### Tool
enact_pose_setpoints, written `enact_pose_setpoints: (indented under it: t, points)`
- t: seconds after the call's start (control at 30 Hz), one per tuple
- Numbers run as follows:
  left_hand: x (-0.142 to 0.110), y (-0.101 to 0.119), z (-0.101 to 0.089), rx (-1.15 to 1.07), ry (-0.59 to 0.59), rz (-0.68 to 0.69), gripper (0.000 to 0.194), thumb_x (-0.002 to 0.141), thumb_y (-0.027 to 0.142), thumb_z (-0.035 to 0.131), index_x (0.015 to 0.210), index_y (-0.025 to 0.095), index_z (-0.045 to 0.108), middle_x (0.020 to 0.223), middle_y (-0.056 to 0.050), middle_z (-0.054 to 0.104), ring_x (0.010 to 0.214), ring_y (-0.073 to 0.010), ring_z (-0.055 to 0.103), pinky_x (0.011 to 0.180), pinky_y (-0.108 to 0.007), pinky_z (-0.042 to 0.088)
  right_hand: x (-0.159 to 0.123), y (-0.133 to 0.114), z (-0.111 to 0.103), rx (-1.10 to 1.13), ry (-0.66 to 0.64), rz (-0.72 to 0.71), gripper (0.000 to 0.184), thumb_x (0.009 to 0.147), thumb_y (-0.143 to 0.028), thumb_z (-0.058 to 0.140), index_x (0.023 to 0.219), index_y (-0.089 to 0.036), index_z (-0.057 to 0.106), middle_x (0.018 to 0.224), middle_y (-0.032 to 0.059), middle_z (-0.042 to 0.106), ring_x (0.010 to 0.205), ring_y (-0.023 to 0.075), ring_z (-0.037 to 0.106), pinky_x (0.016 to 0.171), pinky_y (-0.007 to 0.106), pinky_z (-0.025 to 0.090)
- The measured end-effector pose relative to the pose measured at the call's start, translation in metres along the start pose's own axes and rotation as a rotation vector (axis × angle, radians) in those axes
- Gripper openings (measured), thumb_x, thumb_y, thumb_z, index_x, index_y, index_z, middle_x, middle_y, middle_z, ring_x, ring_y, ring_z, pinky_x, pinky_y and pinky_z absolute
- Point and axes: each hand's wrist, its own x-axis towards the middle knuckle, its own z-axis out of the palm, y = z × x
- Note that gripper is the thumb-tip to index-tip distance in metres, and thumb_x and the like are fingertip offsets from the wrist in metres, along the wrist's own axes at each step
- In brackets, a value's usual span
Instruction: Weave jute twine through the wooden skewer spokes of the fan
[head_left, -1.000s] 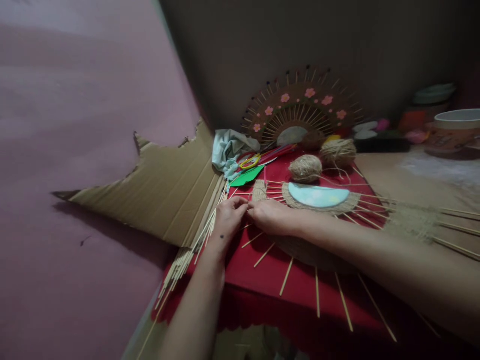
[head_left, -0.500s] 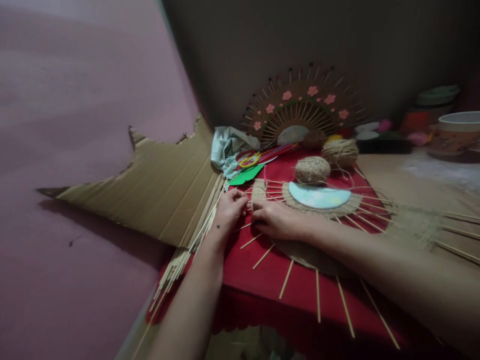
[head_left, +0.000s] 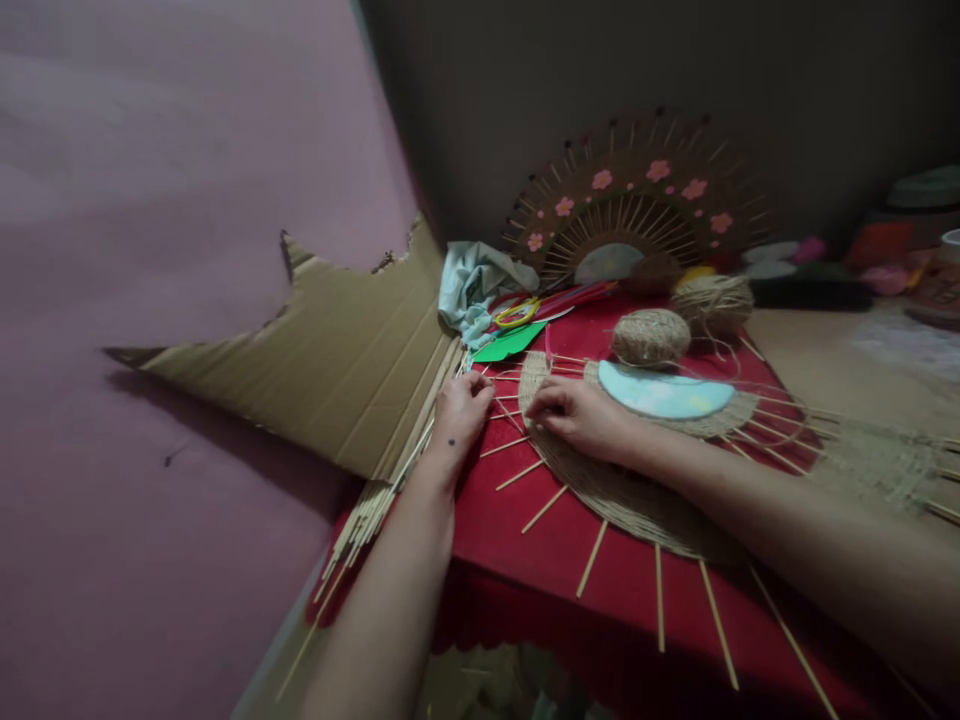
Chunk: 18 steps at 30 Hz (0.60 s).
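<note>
A half-round fan of thin wooden sticks with a woven twine band [head_left: 622,500] lies on the red cloth, a pale blue half-disc [head_left: 660,390] at its centre. My left hand [head_left: 463,408] is at the fan's left side, beyond the band, its thumb and fingers pinched on a thin strand of twine [head_left: 510,412] that runs toward the band. My right hand [head_left: 581,415] rests over the band's left part with curled fingers near its outer edge. Whatever its fingertips hold is hidden. Bare stick ends [head_left: 592,558] stick out past the band.
Two twine balls [head_left: 651,338] sit behind the half-disc. A finished fan with pink flowers [head_left: 660,210] stands against the dark wall. Cardboard [head_left: 337,370] leans at the left by a bundle of loose sticks [head_left: 364,525]. Yellow-handled scissors [head_left: 517,312], green sheet [head_left: 511,343] and crumpled cloth [head_left: 480,280] lie behind.
My hands have moved apart: the left has drawn away from the band's edge, and a strand now shows between them. The whole view has shifted, so things sit farther right.
</note>
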Motion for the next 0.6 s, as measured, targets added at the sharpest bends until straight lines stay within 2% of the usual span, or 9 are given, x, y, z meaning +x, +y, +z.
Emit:
enact_pose_setpoints:
  t: [0.13,0.27,0.47,0.6]
  points:
    - [-0.002,0.001,0.003,0.021,-0.005,0.037,0.014,0.072,0.026,0.055,0.073,0.018,0.066,0.062,0.000,0.062,0.060,-0.0136,0.056,0.058,-0.023,0.041,0.003,0.003,0.005,-0.093,0.018,0.019,0.021,0.081,-0.006,0.050,0.086,-0.013,0.069,0.091,0.0071,0.062,0.082,0.0137,0.059,0.077,0.024,0.044]
    - [-0.004,0.005,0.001,0.051,-0.001,0.045,0.012,0.073,0.024,0.054,0.072,0.018,0.065,0.060,0.001,0.061,0.060,-0.0137,0.055,0.059,-0.023,0.040,0.016,0.000,0.005,-0.235,-0.036,0.006,0.025,0.082,-0.006,0.047,0.088,-0.014,0.069,0.098,0.0097,0.062,0.089,0.0172,0.057,0.080,0.027,0.042]
    - [-0.003,0.008,-0.003,0.112,0.031,0.010,0.010,0.068,0.015,0.053,0.065,0.018,0.062,0.058,0.000,0.059,0.059,-0.0145,0.054,0.059,-0.023,0.037,0.048,-0.009,0.007,-0.435,-0.138,0.012,0.024,0.083,-0.008,0.045,0.086,-0.012,0.069,0.097,0.0147,0.063,0.093,0.0236,0.057,0.074,0.031,0.043]
    - [0.000,0.007,-0.005,0.134,0.069,-0.045,0.008,0.066,0.016,0.055,0.061,0.019,0.061,0.055,0.000,0.059,0.060,-0.0159,0.056,0.059,-0.024,0.037,0.059,-0.014,0.015,-0.517,-0.151,0.006,0.027,0.087,-0.012,0.041,0.095,-0.009,0.067,0.099,0.0181,0.062,0.096,0.0270,0.057,0.076,0.035,0.044]
